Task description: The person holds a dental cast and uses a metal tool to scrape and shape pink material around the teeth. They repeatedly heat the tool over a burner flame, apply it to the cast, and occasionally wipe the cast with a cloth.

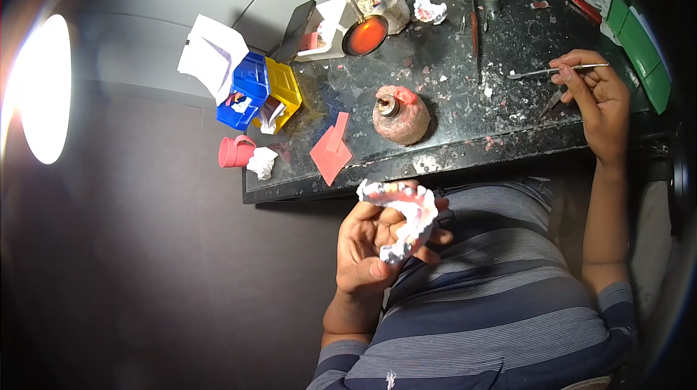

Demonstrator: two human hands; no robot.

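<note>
— How is the left hand (374,245) placed?

— It is drawn in close before the chest, palm turned up, fingers (428,208) curled and thumb bent in, gripping something. The forearm rises from a striped sleeve.

— And the right hand (599,103)?

— The arm stretches forward, bare below a short striped sleeve. The hand lies over the table's near edge, its fingertips pinched together around a thin tool.

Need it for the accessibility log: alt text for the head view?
Left hand holds a white dental cast near a striped shirt; right hand holds a thin metal tool over a cluttered dark workbench with a spirit lamp and pink wax sheet.
</note>
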